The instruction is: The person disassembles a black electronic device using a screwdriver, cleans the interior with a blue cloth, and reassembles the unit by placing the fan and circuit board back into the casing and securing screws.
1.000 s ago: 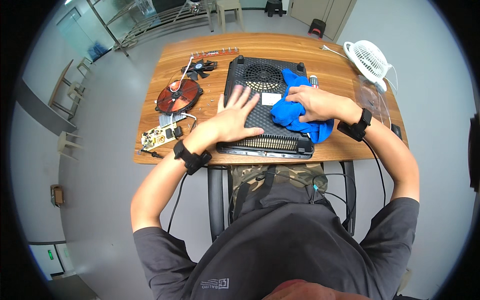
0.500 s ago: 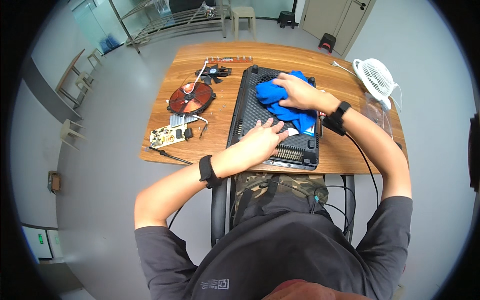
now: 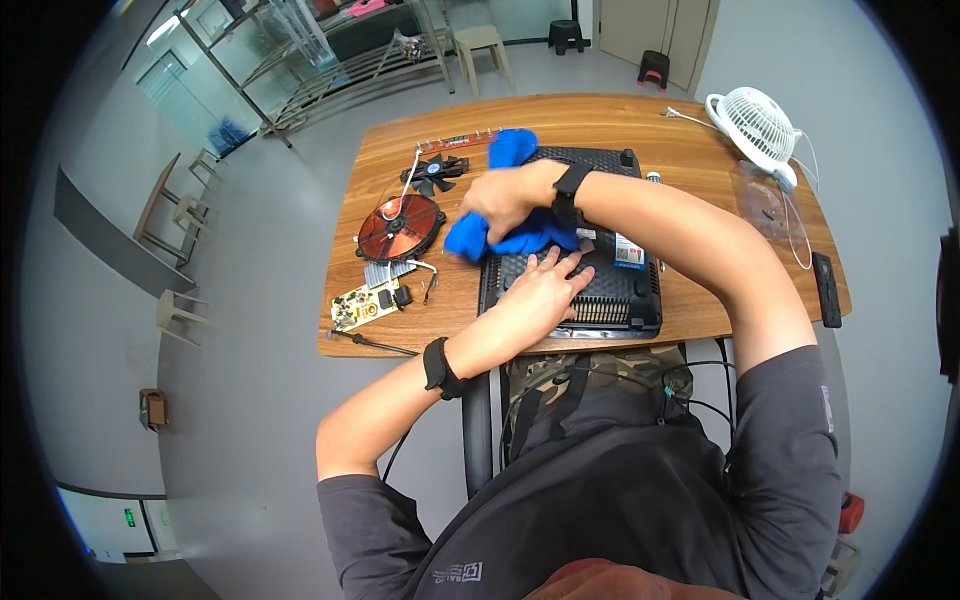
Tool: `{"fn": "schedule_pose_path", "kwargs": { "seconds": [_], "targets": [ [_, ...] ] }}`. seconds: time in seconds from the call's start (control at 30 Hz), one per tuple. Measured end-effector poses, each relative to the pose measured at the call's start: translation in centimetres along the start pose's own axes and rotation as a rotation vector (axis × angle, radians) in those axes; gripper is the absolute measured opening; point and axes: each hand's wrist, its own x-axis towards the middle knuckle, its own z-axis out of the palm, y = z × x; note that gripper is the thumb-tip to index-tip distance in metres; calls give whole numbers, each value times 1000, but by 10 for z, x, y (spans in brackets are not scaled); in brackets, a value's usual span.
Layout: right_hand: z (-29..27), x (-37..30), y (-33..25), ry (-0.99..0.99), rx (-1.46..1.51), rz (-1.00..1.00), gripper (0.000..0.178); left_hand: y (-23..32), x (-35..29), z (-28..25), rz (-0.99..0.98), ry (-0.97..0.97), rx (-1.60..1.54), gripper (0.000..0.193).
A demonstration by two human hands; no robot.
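A black plastic housing (image 3: 630, 300) with vent slots and a textured face lies on the wooden table in front of me. My left hand (image 3: 545, 292) rests flat on its near part, fingers spread. At the housing's left edge, my right hand (image 3: 505, 200) grips a bunched blue cloth (image 3: 538, 232). Part of the cloth hangs over that edge and another fold sticks up beyond the hand. A white and blue label (image 3: 629, 252) shows on the housing beside my right forearm, which hides much of the housing's right side.
Left of the housing lie a round reddish coil (image 3: 400, 229), a small black fan (image 3: 436, 174), a circuit board (image 3: 368, 304) and a narrow red board (image 3: 455, 141). At the right are a white fan (image 3: 755, 128), a clear plastic bag (image 3: 763, 195) and a black bar (image 3: 827, 290).
My right hand has swept the blue cloth leftward, from the housing's far right part to its left edge. The left hand stays pressed on the housing. The whole view has shifted slightly.
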Motion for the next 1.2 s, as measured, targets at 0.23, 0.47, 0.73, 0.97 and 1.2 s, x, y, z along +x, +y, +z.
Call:
{"fn": "schedule_pose_path", "kwargs": {
  "seconds": [0.23, 0.47, 0.73, 0.97, 1.2],
  "targets": [
    [15, 8, -82, -262, 46, -108, 61, -3, 0, -5, 49, -5, -201, 61],
    [3, 9, -69, -387, 109, -102, 65, -5, 0, -1, 73, 48, -151, 64],
    [-10, 5, -28, -347, 49, 34, 66, -2, 0, 1, 32, 18, -91, 65],
    [-21, -9, 51, -234, 87, 111, 63, 0, -2, 4, -12, -14, -29, 65],
    [-24, -31, 82, -102, 70, 275, 67, -2, -1, 6, -7, -10, -25, 64]
  ]
}}
